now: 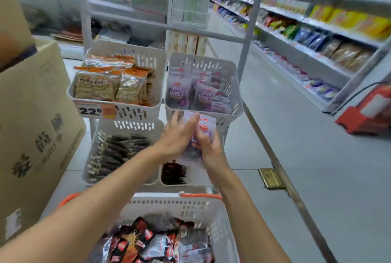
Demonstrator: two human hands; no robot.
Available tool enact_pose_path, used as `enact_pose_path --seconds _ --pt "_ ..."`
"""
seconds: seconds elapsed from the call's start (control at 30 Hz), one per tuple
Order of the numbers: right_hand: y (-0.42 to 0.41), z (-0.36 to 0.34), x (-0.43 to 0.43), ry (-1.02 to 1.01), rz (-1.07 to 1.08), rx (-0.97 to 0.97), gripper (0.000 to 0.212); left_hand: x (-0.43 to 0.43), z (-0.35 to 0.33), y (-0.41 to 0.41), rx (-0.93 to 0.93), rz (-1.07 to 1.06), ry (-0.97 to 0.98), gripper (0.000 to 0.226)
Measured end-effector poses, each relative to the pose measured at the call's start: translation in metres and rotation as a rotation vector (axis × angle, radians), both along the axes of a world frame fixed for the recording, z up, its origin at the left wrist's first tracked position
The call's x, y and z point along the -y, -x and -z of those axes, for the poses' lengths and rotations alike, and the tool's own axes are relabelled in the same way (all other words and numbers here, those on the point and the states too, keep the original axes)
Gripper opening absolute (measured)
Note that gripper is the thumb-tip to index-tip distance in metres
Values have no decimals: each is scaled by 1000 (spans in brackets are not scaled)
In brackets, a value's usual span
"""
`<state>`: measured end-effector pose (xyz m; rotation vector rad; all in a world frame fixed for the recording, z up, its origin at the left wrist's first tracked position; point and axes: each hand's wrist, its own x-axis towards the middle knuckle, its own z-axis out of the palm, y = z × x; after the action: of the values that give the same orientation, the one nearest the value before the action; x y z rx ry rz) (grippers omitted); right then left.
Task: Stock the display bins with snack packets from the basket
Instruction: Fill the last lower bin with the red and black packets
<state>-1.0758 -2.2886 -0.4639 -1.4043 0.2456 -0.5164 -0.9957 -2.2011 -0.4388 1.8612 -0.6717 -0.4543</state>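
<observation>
One head view, wide-angle, facing forward and down: basket (169, 205) nearest at bottom, bins (135, 113) mid-frame, aisle (296, 127) right.

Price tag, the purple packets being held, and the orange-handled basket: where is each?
Price tag (90, 110): head view, on the printed number.
Purple packets (208, 126): head view, on the front packet's upper part.
Basket (169, 205): head view, on its slotted far wall.
</observation>
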Motion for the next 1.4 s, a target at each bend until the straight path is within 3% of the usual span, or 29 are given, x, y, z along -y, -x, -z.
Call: enact_pose_path --seconds 0.07,0.2,0.3,0.37,0.47,0.53,0.6,0.67,0.77,0.9,1.07,1.3,1.4 --pt "0 -11 36 17 111 -20 36 29 -5 -21 251 87 -150 99" --pt "-14 -28 119 69 275 -29 45 67 -5 -78 823 19 -339 80" --pt "-41 -40 167 150 315 -22 34 90 -1 -106 1086 56 -541 79" --pt "-65 -43 185 219 306 -37 43 101 3 -119 1171 75 -633 78" --pt "-99 -47 202 298 331 -67 60 96 10 -133 1222 14 -612 61" --pt "-118 -51 210 339 314 -93 50 89 14 -136 1222 -25 -547 59" --pt "-133 -50 213 425 165 -170 31 89 16 -140 1214 -11 -521 59" --pt "-145 -44 208 536 86 -253 36 94 19 -142 1207 0 -540 66" --pt "-154 -29 198 391 213 -225 67 99 23 -145 1214 10 -594 79" --pt "-157 -23 197 208 218 -118 64 101 24 -148 1216 34 -638 81" --pt "-159 -11 201 698 275 -366 63 101 23 -144 1219 14 -637 83" --pt "-138 -18 194 844 375 -316 63 96 19 -136 1226 -18 -614 82" --pt "-110 -16 169 832 430 -204 56 85 11 -116 1220 -7 -507 77"
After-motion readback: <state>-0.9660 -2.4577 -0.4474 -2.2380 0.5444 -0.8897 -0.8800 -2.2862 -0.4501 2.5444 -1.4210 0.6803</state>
